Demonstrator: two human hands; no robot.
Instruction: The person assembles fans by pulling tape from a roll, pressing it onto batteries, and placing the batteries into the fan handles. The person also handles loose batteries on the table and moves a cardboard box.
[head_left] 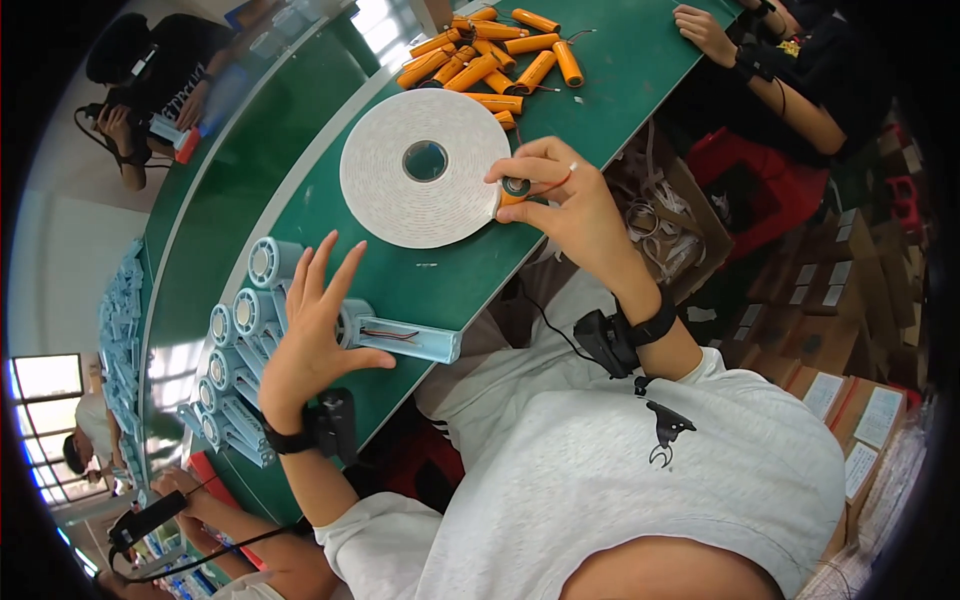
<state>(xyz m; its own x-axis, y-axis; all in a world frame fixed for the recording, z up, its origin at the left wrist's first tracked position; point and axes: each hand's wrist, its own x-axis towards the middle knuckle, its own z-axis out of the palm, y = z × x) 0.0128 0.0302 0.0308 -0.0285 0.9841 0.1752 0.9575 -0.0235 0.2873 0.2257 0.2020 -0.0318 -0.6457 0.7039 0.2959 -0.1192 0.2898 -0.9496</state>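
Observation:
My right hand (570, 205) pinches an orange cylindrical battery (514, 192) with a thin red wire. One end of the battery faces up, at the right edge of a big white roll of tape (390, 180) lying flat; whether they touch I cannot tell. With fingers spread, my left hand (315, 335) is raised and holds nothing. Beside and partly behind it lies a light-blue handheld fan housing (425, 342), its open handle showing thin wires inside. More orange batteries (490, 60) are heaped beyond the roll.
Several light-blue fan housings (228, 368) stand stacked at the left of the green table (640, 50). On the right are a carton of white strips (665, 225), a red stool (760, 205) and stacked boxes (850, 400). Other people sit nearby, one with an arm (770, 85) at the far right.

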